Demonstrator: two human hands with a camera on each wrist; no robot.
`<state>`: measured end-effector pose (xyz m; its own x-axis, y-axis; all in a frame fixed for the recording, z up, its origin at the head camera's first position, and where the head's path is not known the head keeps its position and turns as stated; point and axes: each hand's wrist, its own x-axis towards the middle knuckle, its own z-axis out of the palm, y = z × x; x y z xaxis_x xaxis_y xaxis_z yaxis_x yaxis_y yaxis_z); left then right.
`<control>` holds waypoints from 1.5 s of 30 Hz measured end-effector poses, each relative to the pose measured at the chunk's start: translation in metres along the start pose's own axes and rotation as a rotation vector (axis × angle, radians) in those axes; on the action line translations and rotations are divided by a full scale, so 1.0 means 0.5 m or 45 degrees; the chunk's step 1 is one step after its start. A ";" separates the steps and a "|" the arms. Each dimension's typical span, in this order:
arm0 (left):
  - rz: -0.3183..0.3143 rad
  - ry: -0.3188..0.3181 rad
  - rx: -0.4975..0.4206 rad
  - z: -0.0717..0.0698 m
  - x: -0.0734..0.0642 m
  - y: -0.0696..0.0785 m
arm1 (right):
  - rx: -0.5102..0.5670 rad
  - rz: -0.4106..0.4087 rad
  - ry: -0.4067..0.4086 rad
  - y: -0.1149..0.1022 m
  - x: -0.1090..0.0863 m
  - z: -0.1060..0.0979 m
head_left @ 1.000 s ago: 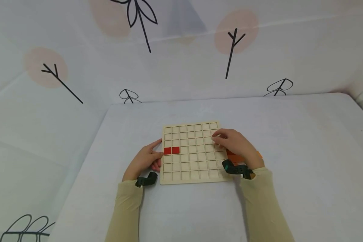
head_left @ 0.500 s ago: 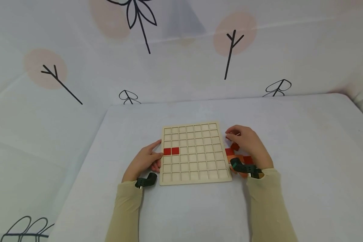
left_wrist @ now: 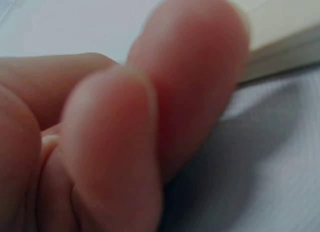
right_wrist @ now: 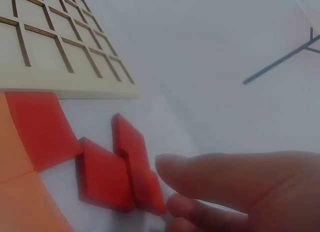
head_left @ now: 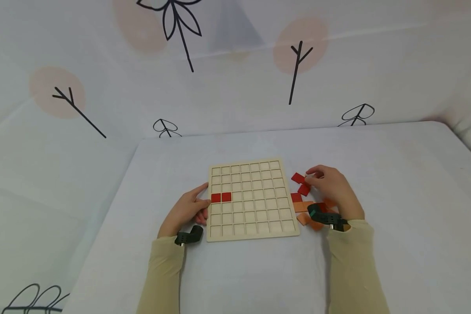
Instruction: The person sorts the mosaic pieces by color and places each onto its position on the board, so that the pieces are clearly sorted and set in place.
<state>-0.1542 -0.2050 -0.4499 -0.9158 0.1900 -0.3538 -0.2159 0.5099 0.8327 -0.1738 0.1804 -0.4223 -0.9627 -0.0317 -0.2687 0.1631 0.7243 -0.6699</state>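
Observation:
A pale wooden grid board [head_left: 241,238] lies on the white-covered table, with two red square tiles [head_left: 221,197] side by side in its leftmost cells of one row. My left hand [head_left: 183,211] rests at the board's left edge, thumb at the rim and one finger stretched along the side. The left wrist view shows its blurred fingertips close to the board [left_wrist: 285,54]. To the right, my right hand [head_left: 335,187] is over loose red tiles [head_left: 304,190]. Seen from the right wrist, its fingertips are right at the edge of a red tile [right_wrist: 149,189], beside another red tile [right_wrist: 105,177].
Several orange tiles [head_left: 303,206] are heaped against the board's right edge, partly under the right wrist and its dark strap [head_left: 323,214]. A patterned white cloth [head_left: 235,87] rises behind the table. Another dark strap [head_left: 189,235] circles the left wrist.
My right hand has moved from over the board's right side rightward to the loose tiles, uncovering red and orange ones. The left hand stays at the board's edge.

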 end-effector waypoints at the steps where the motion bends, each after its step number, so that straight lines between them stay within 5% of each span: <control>1: 0.000 0.003 0.003 0.000 0.000 0.000 | -0.006 0.004 0.000 0.001 0.002 0.000; 45: -0.023 0.002 0.010 -0.001 -0.003 0.004 | -0.027 0.015 -0.014 0.000 0.001 -0.001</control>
<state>-0.1534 -0.2046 -0.4474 -0.9124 0.1790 -0.3681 -0.2300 0.5196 0.8229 -0.1742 0.1808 -0.4224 -0.9583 -0.0301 -0.2842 0.1700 0.7391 -0.6517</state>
